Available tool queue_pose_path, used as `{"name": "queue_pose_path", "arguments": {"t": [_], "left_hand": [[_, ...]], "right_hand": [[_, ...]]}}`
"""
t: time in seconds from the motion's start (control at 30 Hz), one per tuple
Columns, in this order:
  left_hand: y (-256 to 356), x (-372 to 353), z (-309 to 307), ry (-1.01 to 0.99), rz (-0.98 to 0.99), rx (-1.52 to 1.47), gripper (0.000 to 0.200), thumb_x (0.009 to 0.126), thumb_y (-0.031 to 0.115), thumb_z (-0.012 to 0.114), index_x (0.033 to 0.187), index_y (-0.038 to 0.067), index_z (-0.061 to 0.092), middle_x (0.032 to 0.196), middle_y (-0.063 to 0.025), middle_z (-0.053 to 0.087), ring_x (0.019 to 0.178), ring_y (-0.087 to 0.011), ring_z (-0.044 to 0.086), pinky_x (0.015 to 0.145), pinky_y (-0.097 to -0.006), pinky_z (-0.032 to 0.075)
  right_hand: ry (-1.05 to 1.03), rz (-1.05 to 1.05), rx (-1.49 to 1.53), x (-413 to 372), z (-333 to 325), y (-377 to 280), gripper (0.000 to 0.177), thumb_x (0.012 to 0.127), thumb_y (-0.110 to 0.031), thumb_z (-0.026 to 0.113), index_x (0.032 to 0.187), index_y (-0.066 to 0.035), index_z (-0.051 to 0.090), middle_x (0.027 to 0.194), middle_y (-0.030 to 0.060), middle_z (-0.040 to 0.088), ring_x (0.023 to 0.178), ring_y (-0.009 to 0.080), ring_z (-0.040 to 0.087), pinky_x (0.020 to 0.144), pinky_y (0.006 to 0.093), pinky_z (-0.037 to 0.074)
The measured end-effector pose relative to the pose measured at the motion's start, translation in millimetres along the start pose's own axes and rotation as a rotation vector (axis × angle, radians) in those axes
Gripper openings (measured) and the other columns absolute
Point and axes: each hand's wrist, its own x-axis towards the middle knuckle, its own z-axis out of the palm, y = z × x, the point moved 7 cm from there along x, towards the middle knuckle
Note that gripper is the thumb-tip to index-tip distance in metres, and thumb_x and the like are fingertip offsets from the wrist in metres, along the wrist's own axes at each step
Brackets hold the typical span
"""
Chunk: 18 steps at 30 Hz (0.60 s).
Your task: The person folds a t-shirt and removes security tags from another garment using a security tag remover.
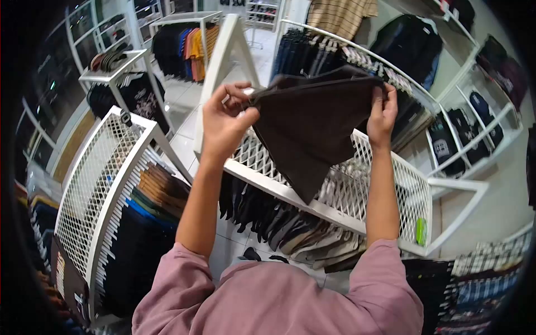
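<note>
A dark brown garment (312, 123) is stretched between my two raised hands, its lower end hanging to a point over a white mesh-topped rack (268, 183). Whether it is trousers or some other piece of clothing I cannot make out. My left hand (230, 114) pinches its upper left corner, thumb against the fingers. At the upper right corner, my right hand (382, 111) grips the cloth with the thumb in front. Between the hands the top edge runs nearly level, with a fold of cloth behind it.
Several garments (290, 229) hang under the rack's mesh top, and a green object (421, 231) lies at its right end. To the left stands another mesh-topped rack (92, 184) with clothes below. Jeans (301, 53) hang behind; shelves with folded clothes (463, 131) line the right wall.
</note>
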Motion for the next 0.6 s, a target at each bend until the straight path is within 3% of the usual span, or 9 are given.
{"name": "queue_pose_path", "arguments": {"t": [0.1, 0.17, 0.2, 0.33, 0.43, 0.5, 0.6], "left_hand": [[38, 19, 51, -0.150, -0.088, -0.111, 0.042, 0.080, -0.012, 0.069, 0.121, -0.006, 0.061, 0.127, -0.0179, 0.063, 0.104, -0.0145, 0.067, 0.092, -0.0264, 0.057], [46, 29, 73, -0.294, -0.155, -0.058, 0.053, 0.082, -0.010, 0.065, 0.134, -0.001, 0.059, 0.130, -0.0163, 0.065, 0.114, -0.0180, 0.065, 0.101, -0.0334, 0.055], [50, 33, 85, -0.333, -0.180, 0.010, 0.060, 0.082, -0.006, 0.069, 0.140, -0.003, 0.055, 0.123, -0.0168, 0.068, 0.109, -0.0169, 0.067, 0.099, -0.0312, 0.055], [25, 57, 117, -0.452, -0.243, 0.265, 0.065, 0.081, 0.002, 0.077, 0.141, -0.005, 0.054, 0.098, -0.0125, 0.074, 0.090, -0.0147, 0.071, 0.088, -0.0263, 0.055], [-3, 70, 138, -0.466, -0.190, 0.334, 0.060, 0.081, 0.000, 0.078, 0.137, -0.001, 0.059, 0.104, -0.0134, 0.075, 0.094, -0.0145, 0.071, 0.087, -0.0274, 0.056], [-7, 79, 154, -0.458, -0.067, 0.326, 0.057, 0.081, -0.002, 0.076, 0.136, 0.001, 0.061, 0.106, -0.0130, 0.075, 0.095, -0.0147, 0.071, 0.088, -0.0277, 0.057], [22, 71, 170, -0.421, 0.206, 0.429, 0.058, 0.083, -0.006, 0.072, 0.139, 0.004, 0.060, 0.110, -0.0126, 0.075, 0.100, -0.0148, 0.071, 0.094, -0.0298, 0.057]], "right_hand": [[0.057, -0.013, 0.020, 8, -56, -33, 0.017, 0.103, -0.015, 0.064, 0.113, -0.002, 0.059, 0.099, 0.0024, 0.068, 0.090, 0.0054, 0.059, 0.082, 0.0208, 0.046], [0.083, 0.094, 0.025, 8, -85, -53, 0.022, 0.100, -0.015, 0.068, 0.115, -0.001, 0.059, 0.097, 0.0048, 0.070, 0.087, 0.0068, 0.062, 0.078, 0.0212, 0.049], [0.103, 0.085, 0.016, 7, -99, -63, 0.022, 0.100, -0.015, 0.068, 0.115, -0.001, 0.059, 0.097, 0.0048, 0.070, 0.087, 0.0068, 0.062, 0.078, 0.0212, 0.049], [-0.057, 0.289, -0.071, 5, -138, -51, 0.036, 0.094, -0.011, 0.075, 0.123, 0.002, 0.059, 0.098, 0.0073, 0.073, 0.086, 0.0085, 0.065, 0.077, 0.0228, 0.052], [-0.126, 0.360, -0.204, 10, -156, -36, 0.038, 0.092, -0.010, 0.077, 0.125, 0.002, 0.061, 0.100, 0.0083, 0.074, 0.087, 0.0097, 0.066, 0.079, 0.0239, 0.053], [-0.179, 0.165, -0.269, 18, -157, -33, 0.035, 0.092, -0.010, 0.076, 0.123, 0.001, 0.064, 0.101, 0.0093, 0.074, 0.089, 0.0106, 0.067, 0.079, 0.0244, 0.053], [-0.030, -0.007, -0.411, 16, -168, -63, 0.029, 0.092, -0.009, 0.075, 0.120, -0.003, 0.070, 0.097, 0.0054, 0.075, 0.083, 0.0078, 0.067, 0.076, 0.0241, 0.053]]}}
